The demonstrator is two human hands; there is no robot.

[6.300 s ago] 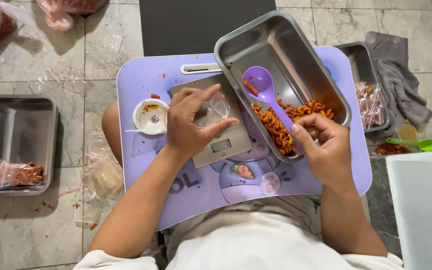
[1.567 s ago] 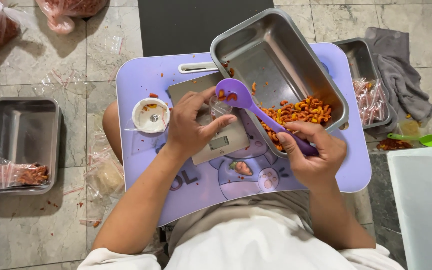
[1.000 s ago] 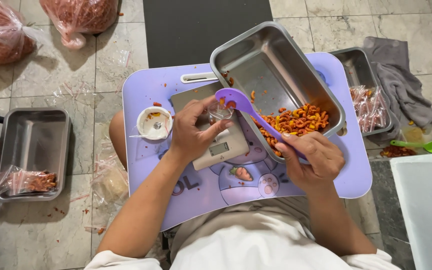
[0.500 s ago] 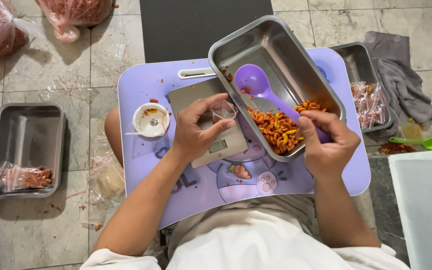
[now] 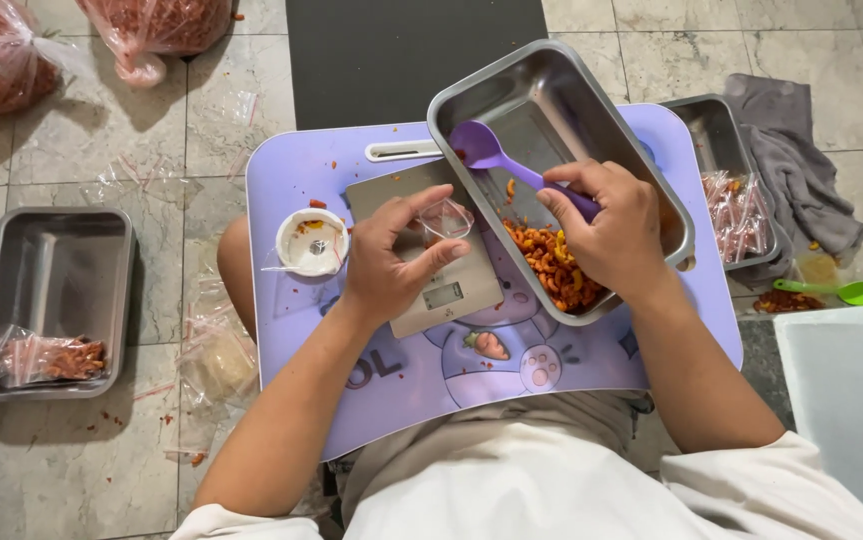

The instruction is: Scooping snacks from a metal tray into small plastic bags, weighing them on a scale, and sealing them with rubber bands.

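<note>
Far left, a steel tray (image 5: 56, 270) holds one filled packet (image 5: 46, 357). On the lilac lap table (image 5: 301, 170), my left hand (image 5: 386, 262) pinches a small clear bag (image 5: 445, 218) open over the digital scale (image 5: 426, 250). My right hand (image 5: 606, 232) closes around the purple spoon (image 5: 496, 158), whose bowl lies in the steel pan (image 5: 551, 100) above the orange snack pieces (image 5: 551, 265). Risk: the tilted pan could slide, and pieces may miss the narrow bag mouth.

Right hand (image 5: 613, 232) grips purple spoon (image 5: 496, 158) (over metal tray (image 5: 471, 90)); left hand (image 5: 388, 262) holds clear bag (image 5: 446, 218)
</note>
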